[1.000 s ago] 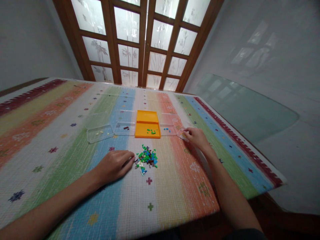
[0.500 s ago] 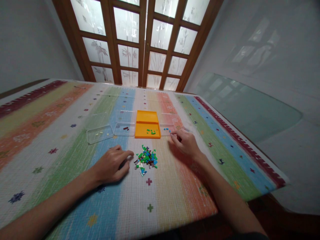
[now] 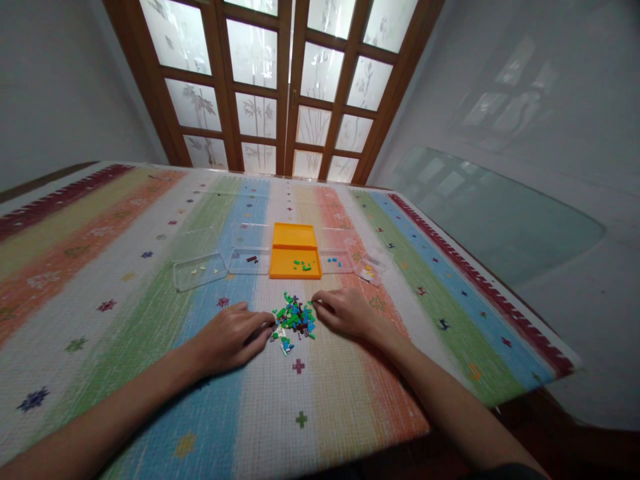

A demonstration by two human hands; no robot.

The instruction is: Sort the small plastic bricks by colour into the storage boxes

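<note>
A small heap of tiny bricks (image 3: 294, 320), mostly green, blue and dark, lies on the striped tablecloth (image 3: 125, 280) between my hands. My left hand (image 3: 227, 337) rests flat on the cloth at the heap's left side, fingers stretched out and fingertips at the outermost bricks. My right hand (image 3: 345, 312) sits at the heap's right side with its fingers curled toward the bricks; whether it holds one is hidden.
Behind the heap stands an open orange box (image 3: 295, 252) with a few green bricks. Clear plastic boxes flank it: two on the left (image 3: 200, 270) (image 3: 249, 259), others on the right (image 3: 336, 260) (image 3: 371, 269). The table's right edge (image 3: 500, 303) drops away; wooden glazed doors (image 3: 285, 87) stand behind.
My right hand has travelled left from the rightmost clear box to the heap's right side. My left hand has stayed beside the heap, shifting only slightly.
</note>
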